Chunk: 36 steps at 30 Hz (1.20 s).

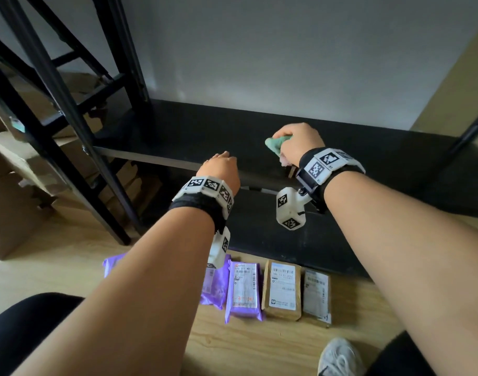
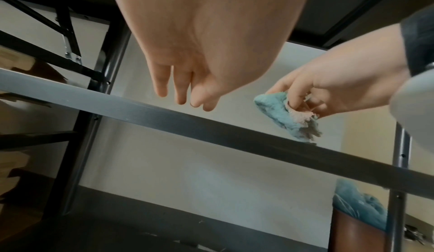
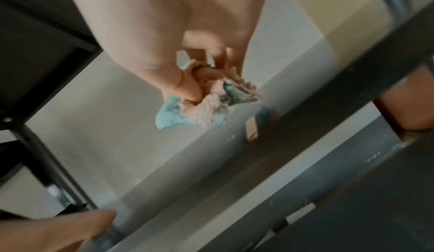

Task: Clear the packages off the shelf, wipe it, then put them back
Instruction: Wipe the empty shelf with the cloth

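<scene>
The black shelf (image 1: 194, 131) is bare. My right hand (image 1: 300, 142) grips a bunched green and pink cloth (image 1: 276, 144) and holds it down on the shelf near the front edge; the cloth (image 2: 281, 114) (image 3: 199, 107) also shows in both wrist views. My left hand (image 1: 221, 169) hovers at the shelf's front edge (image 2: 211, 126), fingers (image 2: 180, 90) straight and holding nothing. Several packages lie in a row on the wooden floor below: purple bags (image 1: 243, 291) and brown parcels (image 1: 282, 290) with white labels.
Black shelf posts (image 1: 69, 126) and cross braces rise at the left, with cardboard boxes (image 1: 12, 169) behind them. A lower black shelf (image 1: 273, 234) sits under the wiped one. A bin with a blue liner (image 2: 359, 204) stands at the right. My shoe (image 1: 338, 356) is on the floor.
</scene>
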Available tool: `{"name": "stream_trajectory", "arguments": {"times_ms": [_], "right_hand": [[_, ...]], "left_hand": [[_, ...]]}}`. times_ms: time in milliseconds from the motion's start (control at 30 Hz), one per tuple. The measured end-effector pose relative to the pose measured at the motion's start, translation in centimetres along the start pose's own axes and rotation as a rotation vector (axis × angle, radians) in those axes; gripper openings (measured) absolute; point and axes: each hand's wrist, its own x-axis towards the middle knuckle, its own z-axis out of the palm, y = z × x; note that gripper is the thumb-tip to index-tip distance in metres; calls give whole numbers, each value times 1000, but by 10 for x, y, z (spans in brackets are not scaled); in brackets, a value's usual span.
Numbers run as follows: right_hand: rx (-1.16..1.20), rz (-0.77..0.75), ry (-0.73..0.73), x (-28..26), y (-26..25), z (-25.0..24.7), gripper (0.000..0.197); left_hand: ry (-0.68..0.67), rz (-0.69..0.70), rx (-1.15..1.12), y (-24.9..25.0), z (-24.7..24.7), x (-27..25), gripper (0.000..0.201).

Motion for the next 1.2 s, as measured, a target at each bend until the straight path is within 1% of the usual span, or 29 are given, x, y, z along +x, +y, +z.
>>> {"name": "stream_trajectory", "arguments": {"times_ms": [33,100,167,267,367,500,567,633,733,800,900,967,1033,1100,1133,1200], "right_hand": [[-69,45,-9,6,4,-2,37],[-299,142,-76,13,11,-2,43],[-500,172,-125,22,18,6,45],[-589,154,-146,31,19,14,41],[-646,111,-206,37,11,14,38],[-666,35,-232,39,8,13,30],[-636,33,-225,36,11,12,33],[-576,37,-222,28,13,10,39],[-422,6,-183,12,13,7,37],[-385,-14,-181,3,14,5,39],[-353,-31,-216,-8,16,1,49],[-312,-34,-234,-14,19,-3,51],[-222,-8,-204,-16,24,-8,49],[-148,54,-107,-14,31,-16,47],[-164,89,-65,-12,36,-19,47],[-333,149,-78,-9,45,-24,46]], "left_hand": [[3,-4,-6,4,0,2,53],[20,-11,-10,10,2,5,49],[27,-5,-2,14,4,9,46],[68,-3,7,14,3,10,43],[91,-15,3,14,1,11,41],[110,-40,-18,14,0,10,40],[99,-45,-16,15,-1,10,39],[68,-51,5,16,-1,10,38],[-8,-31,52,19,1,9,37],[-48,-30,64,21,4,6,39],[-15,-26,40,25,11,1,47],[47,44,31,28,17,-2,46],[84,111,23,33,20,-3,44],[74,124,10,39,19,-4,47],[64,122,15,43,18,-4,48],[45,117,34,49,16,-4,47]]}}
